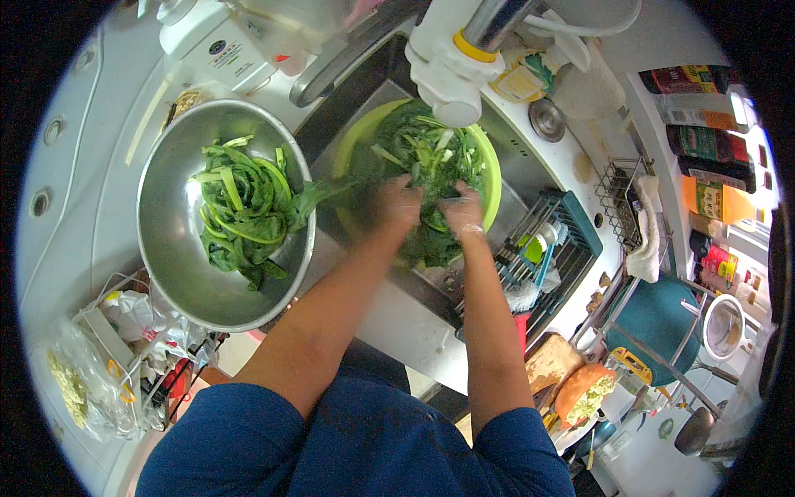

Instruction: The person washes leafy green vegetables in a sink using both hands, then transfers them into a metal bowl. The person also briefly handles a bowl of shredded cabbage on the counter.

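Observation:
Leafy green vegetables [428, 149] with pale stems fill a lime-green basin [492, 186] in the metal sink. My left hand [397, 202], blurred by motion, reaches in among them from the left. Beside it, my right hand [463, 211] is wet and touches the same leaves, its fingers partly hidden. How firmly either hand grips cannot be made out. To the left, a large stainless steel bowl [168, 230] contains more leafy greens [245, 205]. One leaf [317, 196] hangs over its right rim towards the basin.
A white faucet attachment [450, 81] juts over the basin's far side. Right of the sink stands a teal dish rack [581, 223]. A large white bottle [217, 46] is behind the bowl. An orange bowl with chopped food [562, 397] and a wooden board [549, 360] lie at lower right.

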A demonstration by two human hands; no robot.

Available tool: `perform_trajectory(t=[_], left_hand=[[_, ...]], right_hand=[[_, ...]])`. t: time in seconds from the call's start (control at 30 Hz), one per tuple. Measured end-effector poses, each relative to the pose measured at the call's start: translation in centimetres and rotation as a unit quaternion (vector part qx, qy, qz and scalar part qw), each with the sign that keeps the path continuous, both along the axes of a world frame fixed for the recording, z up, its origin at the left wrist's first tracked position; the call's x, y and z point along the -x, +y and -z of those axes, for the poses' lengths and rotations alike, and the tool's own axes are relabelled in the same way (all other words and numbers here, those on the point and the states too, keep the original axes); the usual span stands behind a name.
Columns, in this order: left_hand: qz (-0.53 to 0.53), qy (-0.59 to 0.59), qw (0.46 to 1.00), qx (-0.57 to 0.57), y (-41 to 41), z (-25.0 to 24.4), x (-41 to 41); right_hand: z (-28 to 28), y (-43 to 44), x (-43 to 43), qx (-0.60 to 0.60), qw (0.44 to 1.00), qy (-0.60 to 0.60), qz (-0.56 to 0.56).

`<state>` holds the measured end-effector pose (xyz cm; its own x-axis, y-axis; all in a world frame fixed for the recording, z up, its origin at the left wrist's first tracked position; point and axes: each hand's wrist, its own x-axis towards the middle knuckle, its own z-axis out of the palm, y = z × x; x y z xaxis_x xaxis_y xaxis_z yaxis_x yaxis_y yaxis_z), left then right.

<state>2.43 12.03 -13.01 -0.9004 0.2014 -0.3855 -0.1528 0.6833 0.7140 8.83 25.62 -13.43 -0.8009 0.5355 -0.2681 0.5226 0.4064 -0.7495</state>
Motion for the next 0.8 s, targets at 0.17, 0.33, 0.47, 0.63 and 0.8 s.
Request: perform_trajectory(t=[0.17,0.33,0.47,0.63,0.8], left_hand=[[0.023,0.043,0.998,-0.044,1.6,-1.9,0.6],[-0.072,-0.027,0.997,-0.025,0.7,-3.4,1.2],[-0.032,0.204,0.977,0.061,0.7,-0.7,2.3],[0.204,0.126,0.94,0.242,1.8,-3.1,0.8],[0.291,0.059,0.911,0.286,2.1,0.1,1.9]], right_hand=[[-5.2,1.8,-0.3,0.082,0.993,0.058,0.069],[-4.4,2.9,-1.6,0.144,0.95,0.198,0.194],[-1.6,2.0,-1.4,0.0,0.929,0.262,0.263],[-1.3,-2.2,-0.9,-0.33,0.944,-0.005,-0.011],[0.0,-4.1,0.4,-0.353,0.9,-0.201,-0.155]])
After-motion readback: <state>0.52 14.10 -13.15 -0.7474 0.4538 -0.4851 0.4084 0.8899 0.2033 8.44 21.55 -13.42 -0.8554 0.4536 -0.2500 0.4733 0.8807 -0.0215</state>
